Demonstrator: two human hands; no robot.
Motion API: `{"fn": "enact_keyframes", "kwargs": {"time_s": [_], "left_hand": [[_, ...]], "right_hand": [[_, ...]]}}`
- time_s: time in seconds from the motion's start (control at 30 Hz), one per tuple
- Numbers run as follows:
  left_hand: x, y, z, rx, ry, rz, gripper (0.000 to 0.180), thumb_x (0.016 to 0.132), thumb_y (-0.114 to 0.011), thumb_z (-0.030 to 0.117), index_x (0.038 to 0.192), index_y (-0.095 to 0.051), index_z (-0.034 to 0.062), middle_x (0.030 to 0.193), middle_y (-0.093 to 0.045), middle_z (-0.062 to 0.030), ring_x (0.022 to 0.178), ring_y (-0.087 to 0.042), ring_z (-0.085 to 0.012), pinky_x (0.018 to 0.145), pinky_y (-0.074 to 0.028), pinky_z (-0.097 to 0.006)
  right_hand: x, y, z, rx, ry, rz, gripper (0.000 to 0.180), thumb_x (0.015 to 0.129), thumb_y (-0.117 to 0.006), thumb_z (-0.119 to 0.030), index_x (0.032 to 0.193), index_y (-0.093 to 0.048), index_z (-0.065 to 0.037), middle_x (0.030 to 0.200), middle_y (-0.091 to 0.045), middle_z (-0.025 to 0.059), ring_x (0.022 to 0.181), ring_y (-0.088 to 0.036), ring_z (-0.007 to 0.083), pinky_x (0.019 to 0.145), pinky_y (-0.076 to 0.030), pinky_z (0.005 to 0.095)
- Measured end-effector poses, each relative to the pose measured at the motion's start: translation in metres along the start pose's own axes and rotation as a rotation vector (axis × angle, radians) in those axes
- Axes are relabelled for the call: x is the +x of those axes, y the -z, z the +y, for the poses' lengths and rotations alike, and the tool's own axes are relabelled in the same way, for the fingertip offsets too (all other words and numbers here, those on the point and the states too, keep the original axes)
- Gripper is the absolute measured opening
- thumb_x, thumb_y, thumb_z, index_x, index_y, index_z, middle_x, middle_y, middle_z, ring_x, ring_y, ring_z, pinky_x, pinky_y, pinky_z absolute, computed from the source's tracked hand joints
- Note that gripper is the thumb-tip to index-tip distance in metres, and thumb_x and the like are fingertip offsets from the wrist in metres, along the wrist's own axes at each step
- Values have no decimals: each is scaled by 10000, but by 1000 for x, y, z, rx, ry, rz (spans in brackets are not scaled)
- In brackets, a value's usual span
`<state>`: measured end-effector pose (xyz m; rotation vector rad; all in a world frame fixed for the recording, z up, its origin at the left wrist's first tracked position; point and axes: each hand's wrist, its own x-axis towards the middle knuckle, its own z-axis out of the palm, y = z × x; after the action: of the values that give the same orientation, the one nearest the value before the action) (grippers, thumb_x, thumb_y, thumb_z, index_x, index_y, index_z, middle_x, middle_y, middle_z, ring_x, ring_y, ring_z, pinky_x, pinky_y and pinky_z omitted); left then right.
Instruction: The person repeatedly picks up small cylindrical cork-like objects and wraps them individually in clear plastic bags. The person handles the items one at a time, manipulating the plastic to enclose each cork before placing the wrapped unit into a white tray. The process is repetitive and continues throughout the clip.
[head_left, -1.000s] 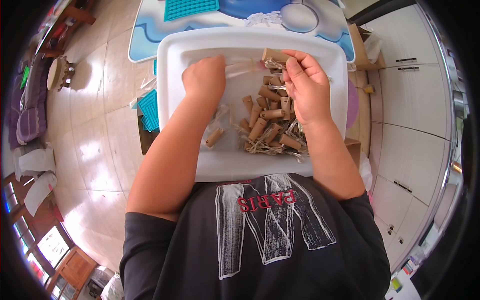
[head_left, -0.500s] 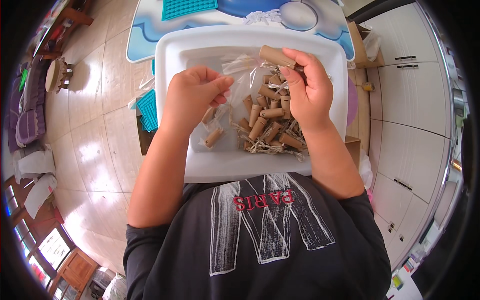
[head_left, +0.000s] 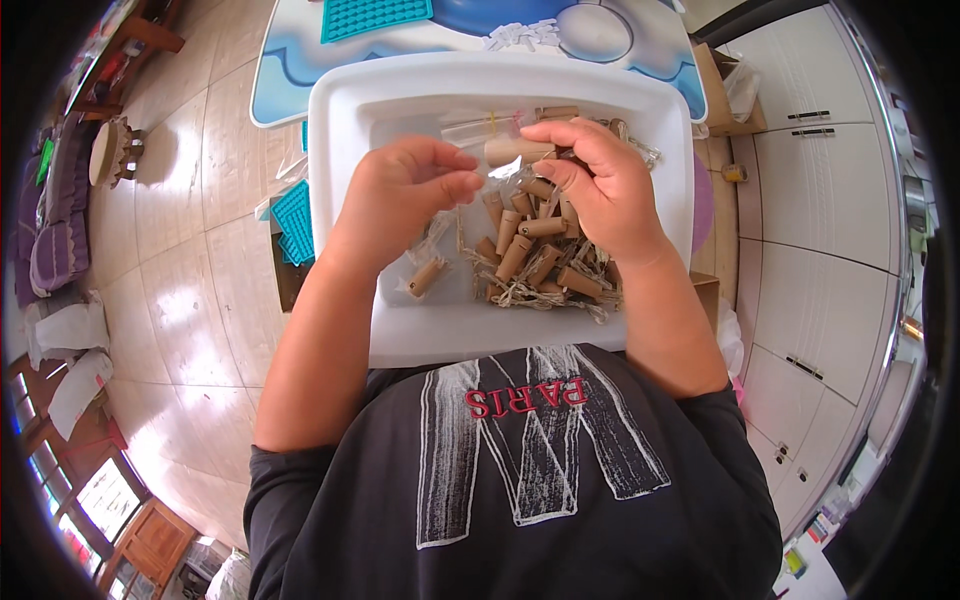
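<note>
My right hand [head_left: 600,180] grips a brown cork-like cylinder [head_left: 512,152] between thumb and fingers, its long side pointing left. Opposite it, my left hand [head_left: 415,185] pinches the edge of a clear plastic bag [head_left: 468,133], which has a thin red strip near its top. The cylinder's left end meets the bag; whether it is inside, I cannot tell. Beneath both hands, several similar brown cylinders [head_left: 515,258] with tangled pale wires are heaped in a white plastic tub [head_left: 330,110]. Apart from the heap, a bagged cylinder [head_left: 427,276] lies below my left hand.
The tub rests against a blue-and-white patterned table [head_left: 285,75]. On the table are a teal tray [head_left: 375,18] and a pile of small white pieces [head_left: 522,36]. Teal trays [head_left: 293,220] sit left of the tub. White cabinets [head_left: 815,170] line the right, near a cardboard box [head_left: 728,92].
My right hand has lowered the cylinder and moved it left, toward the bag. My left hand has shifted slightly right, bringing the two hands closer together.
</note>
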<state>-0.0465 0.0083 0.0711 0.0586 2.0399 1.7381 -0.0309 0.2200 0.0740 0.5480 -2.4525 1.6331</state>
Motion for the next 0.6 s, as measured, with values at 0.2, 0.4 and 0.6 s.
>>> {"fn": "enact_keyframes", "kwargs": {"time_s": [0.2,0.4,0.6], "left_hand": [[1,-5,6,-169,98,-189,360,767,-706,134,1055,-584,-43,836,-646,-57,747,-577,-106,692,-460,-225],[-4,-11,4,-250,134,-228,337,769,-712,172,998,-608,-53,804,-631,-41,729,-562,-94,672,-455,-227],[-4,-8,3,-360,171,-235,309,780,-696,163,997,-612,-39,816,-620,-33,737,-550,-93,700,-447,-228]], "right_hand": [[-4,0,2,181,-180,-99,187,791,-613,-21,977,-631,-19,818,-625,40,697,-530,93,631,-431,226],[-7,-2,-2,164,-111,-112,144,800,-611,-7,943,-630,2,795,-624,32,718,-529,65,648,-430,206],[-8,-10,-3,416,-250,-140,216,803,-615,7,1016,-582,1,866,-604,29,751,-533,56,674,-434,194]]}}
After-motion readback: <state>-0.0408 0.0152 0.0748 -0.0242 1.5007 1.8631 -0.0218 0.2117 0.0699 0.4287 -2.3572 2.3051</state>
